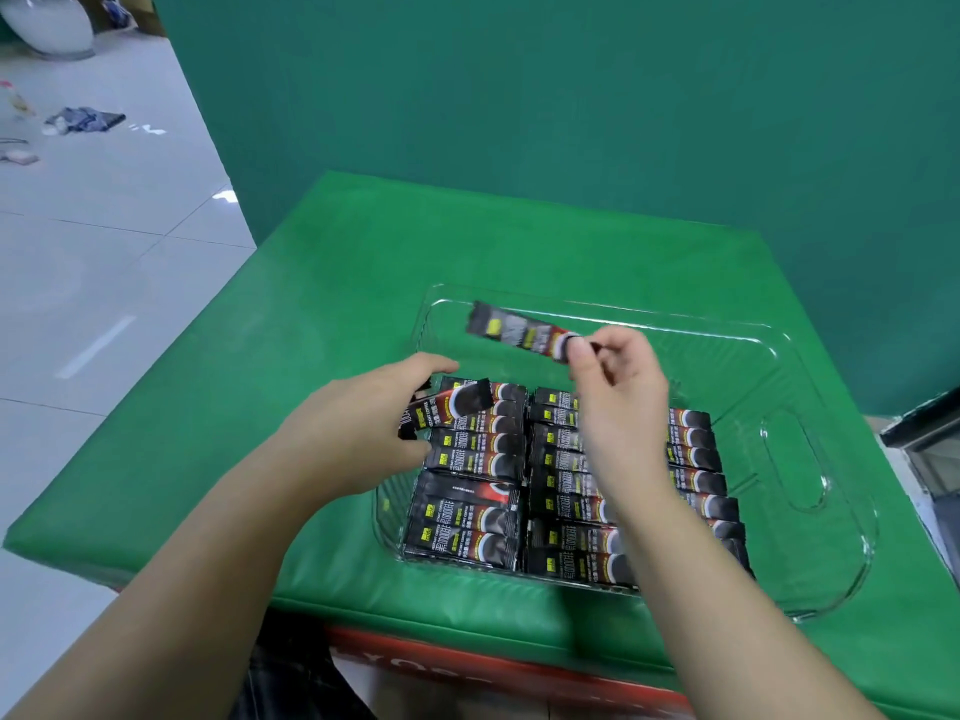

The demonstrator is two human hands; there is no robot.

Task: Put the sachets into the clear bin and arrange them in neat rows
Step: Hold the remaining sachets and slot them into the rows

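While right hand pinches sachet, above bin

Green-covered desk before a green backdrop; pale tiled floor at left; crumpled dark cloth lying on it.

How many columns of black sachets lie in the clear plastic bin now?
2 columns in the clear plastic bin: the left column of black sachets, the right column of black sachets. The right forearm hides part of the right one.
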